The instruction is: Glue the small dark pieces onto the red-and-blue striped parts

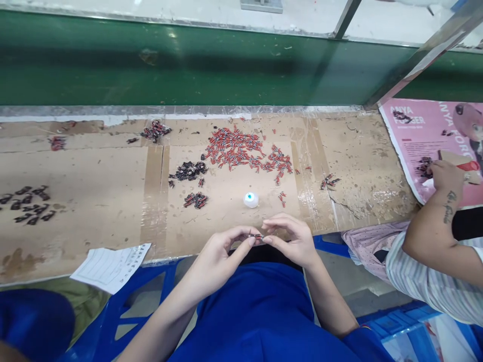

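Observation:
Close to the table's front edge, my left hand (222,254) pinches a small black-and-red part (255,236) between thumb and fingers. My right hand (292,239) is at the other end of that part, its thumb tip touching it and its fingers curled above. Just beyond my hands stands a small white round container (250,199) with a blue-green spot on top. Farther back lies a wide pile of small red-and-metal pieces (234,147). To its left are a heap of black pieces (188,171) and a small pile of black-and-red parts (196,200).
Cardboard (113,201) with tape covers the table. More black parts (28,205) lie at the left, and a paper sheet (111,266) overhangs the front edge. At the right, a co-worker's hand (447,176) works over a pink poster (407,146). A green panel (188,65) runs behind.

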{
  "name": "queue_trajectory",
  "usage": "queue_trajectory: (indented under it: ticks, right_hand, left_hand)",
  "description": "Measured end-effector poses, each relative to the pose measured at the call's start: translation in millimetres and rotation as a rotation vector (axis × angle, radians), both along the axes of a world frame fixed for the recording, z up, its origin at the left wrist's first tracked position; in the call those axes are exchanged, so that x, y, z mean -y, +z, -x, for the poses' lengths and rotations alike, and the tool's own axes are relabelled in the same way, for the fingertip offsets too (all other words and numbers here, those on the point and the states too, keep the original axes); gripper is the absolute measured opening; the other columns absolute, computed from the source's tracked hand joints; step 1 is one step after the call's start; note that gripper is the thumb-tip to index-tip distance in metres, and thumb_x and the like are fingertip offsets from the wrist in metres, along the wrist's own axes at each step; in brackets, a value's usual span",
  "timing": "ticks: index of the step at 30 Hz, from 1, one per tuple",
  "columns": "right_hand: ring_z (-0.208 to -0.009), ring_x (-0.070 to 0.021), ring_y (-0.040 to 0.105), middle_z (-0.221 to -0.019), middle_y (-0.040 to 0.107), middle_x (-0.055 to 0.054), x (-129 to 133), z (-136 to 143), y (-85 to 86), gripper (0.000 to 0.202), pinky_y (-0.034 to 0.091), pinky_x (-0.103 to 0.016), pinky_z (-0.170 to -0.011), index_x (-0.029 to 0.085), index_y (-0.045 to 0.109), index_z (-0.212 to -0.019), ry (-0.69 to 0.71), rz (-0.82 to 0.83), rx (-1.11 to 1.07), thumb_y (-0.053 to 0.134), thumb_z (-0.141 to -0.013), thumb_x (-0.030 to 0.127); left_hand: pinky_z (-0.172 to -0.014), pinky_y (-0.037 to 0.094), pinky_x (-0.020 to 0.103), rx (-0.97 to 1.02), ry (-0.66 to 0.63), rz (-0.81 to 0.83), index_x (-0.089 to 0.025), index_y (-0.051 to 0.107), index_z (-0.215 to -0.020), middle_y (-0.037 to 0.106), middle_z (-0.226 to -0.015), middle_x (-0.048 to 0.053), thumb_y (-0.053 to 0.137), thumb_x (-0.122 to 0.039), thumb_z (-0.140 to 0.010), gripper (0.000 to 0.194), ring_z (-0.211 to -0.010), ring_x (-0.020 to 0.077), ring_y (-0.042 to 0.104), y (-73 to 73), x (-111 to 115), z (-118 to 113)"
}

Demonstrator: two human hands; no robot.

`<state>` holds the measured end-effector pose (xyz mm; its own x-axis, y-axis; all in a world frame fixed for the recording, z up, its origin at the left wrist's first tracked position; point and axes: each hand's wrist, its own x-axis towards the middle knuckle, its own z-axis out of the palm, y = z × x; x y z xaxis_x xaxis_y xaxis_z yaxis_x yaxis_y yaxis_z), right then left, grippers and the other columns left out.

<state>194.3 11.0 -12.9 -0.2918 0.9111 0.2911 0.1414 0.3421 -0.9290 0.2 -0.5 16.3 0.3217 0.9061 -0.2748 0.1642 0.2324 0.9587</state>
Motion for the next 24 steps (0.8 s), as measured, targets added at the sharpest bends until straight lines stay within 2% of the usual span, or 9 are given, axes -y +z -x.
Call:
queue_trajectory:
  ticks: [3,7,11,16,20,22,24]
  right_hand:
    - [-0.075,-0.0162,0.073,-0.086,0.078,-0.004,10,8,4.2,0.013,0.062,-0.029,-0.070,0.024,0.076,-0.095,-0.136,0.084,-0.044,0.074,-0.083,0.023]
    - [-0.072,-0.0167,0.075,-0.081,0.078,-0.003,17,18,7.3,0.010,0.063,-0.029,-0.070,0.025,0.078,-0.082,-0.246,0.098,-0.050,0.073,-0.080,0.017]
    - [-0.069,-0.0158,0.074,-0.080,0.077,-0.004,21,24,9.8,0.010,0.062,-0.025,-0.061,0.023,0.078,-0.077,-0.310,0.133,-0.046,0.073,-0.078,0.014]
    - [-0.067,-0.0142,0.072,-0.078,0.075,-0.003,24,30,11.7,0.010,0.061,-0.023,-0.058,0.021,0.075,-0.074,-0.341,0.112,-0.049,0.072,-0.077,0.012]
    - [-0.068,-0.0140,0.072,-0.078,0.074,-0.003,23,36,10.9,0.010,0.061,-0.023,-0.061,0.020,0.073,-0.077,-0.327,0.052,-0.002,0.070,-0.079,0.011]
    - [-0.071,-0.0147,0.072,-0.079,0.075,-0.004,23,38,10.7,0.010,0.061,-0.024,-0.063,0.020,0.073,-0.081,-0.299,0.002,0.027,0.069,-0.081,0.011]
    - [-0.071,-0.0147,0.071,-0.079,0.074,-0.004,23,39,10.4,0.011,0.060,-0.025,-0.063,0.021,0.073,-0.086,-0.279,-0.041,0.044,0.068,-0.083,0.012]
  left_hand:
    - [-0.081,0.057,0.031,-0.089,0.087,-0.104,-0.018,0.071,-0.093,0.075,-0.091,0.007,0.056,-0.033,-0.089,0.021,-0.086,0.0202,0.071,-4.9,6,-5]
    - [-0.079,0.056,0.029,-0.165,0.136,-0.223,-0.019,0.070,-0.093,0.074,-0.091,0.007,0.054,-0.031,-0.090,0.020,-0.085,0.0188,0.070,-5.7,11,-12]
    - [-0.080,0.056,0.028,-0.160,0.183,-0.225,-0.019,0.070,-0.096,0.074,-0.094,0.007,0.054,-0.031,-0.090,0.020,-0.087,0.0183,0.069,-8.3,16,-15]
    - [-0.080,0.056,0.029,-0.080,0.218,-0.107,-0.017,0.069,-0.096,0.074,-0.096,0.008,0.054,-0.033,-0.090,0.022,-0.087,0.0194,0.071,-10.0,19,-17]
    - [-0.078,0.058,0.028,-0.030,0.232,-0.047,-0.018,0.069,-0.091,0.075,-0.089,0.007,0.057,-0.035,-0.087,0.021,-0.082,0.0195,0.072,-9.2,19,-15]
    - [-0.077,0.058,0.029,-0.049,0.235,-0.063,-0.018,0.069,-0.089,0.075,-0.086,0.006,0.057,-0.036,-0.086,0.021,-0.080,0.0195,0.072,-12.3,18,-6]
    - [-0.079,0.058,0.031,-0.147,0.287,-0.138,-0.019,0.070,-0.088,0.076,-0.086,0.006,0.057,-0.036,-0.085,0.021,-0.082,0.0200,0.072,-18.7,14,12]
